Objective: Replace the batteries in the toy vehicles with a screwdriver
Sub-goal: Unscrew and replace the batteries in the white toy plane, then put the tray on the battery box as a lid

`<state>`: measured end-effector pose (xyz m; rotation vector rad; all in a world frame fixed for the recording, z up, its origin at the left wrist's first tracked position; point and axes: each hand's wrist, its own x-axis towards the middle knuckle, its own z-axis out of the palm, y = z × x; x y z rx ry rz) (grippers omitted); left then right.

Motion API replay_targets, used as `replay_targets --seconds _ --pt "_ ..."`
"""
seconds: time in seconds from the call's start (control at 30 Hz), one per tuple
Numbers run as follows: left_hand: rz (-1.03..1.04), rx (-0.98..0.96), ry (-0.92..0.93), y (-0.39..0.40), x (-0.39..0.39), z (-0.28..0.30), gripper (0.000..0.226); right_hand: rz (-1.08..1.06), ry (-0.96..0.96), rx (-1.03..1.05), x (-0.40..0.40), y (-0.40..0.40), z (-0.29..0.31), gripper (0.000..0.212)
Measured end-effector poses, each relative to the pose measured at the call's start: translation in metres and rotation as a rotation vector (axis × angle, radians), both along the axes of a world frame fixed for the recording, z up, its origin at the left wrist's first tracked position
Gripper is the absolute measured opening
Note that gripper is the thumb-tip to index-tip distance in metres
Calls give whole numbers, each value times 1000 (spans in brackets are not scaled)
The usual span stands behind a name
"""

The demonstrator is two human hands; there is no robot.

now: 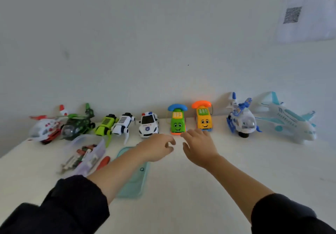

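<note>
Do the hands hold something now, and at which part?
Nothing is held. The left hand and right hand reach, empty, toward the green phone car.

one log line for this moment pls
phase: reaching | left hand: empty, near green phone car | right hand: empty, at yellow phone car | screwdriver: on table, untouched

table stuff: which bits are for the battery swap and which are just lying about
For the job:
toy vehicles along the wall, e.g. green phone car
red-handled screwdriver
bag of batteries
left hand and right hand, both holding nothing

Lying about:
teal mat
paper with a QR code on the wall
</note>
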<state>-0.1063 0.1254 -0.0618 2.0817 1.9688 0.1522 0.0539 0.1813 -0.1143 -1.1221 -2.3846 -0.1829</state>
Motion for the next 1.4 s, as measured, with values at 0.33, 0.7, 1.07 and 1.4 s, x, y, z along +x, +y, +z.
replay_targets --seconds 0.33,0.7,1.07,1.4 --pt "308 -25 377 -77 -142 -27 26 -285 -123 -604 -114 -73 -29 55" --pt "393 86 138 -80 -167 -44 20 -474 402 -858 -118 -73 -17 14" --pt "463 135 -211 -68 -242 -11 7 -486 722 -966 -118 -72 -3 26" --pt "520 30 243 -82 -288 -43 38 -536 977 -1031 -114 -80 2 24"
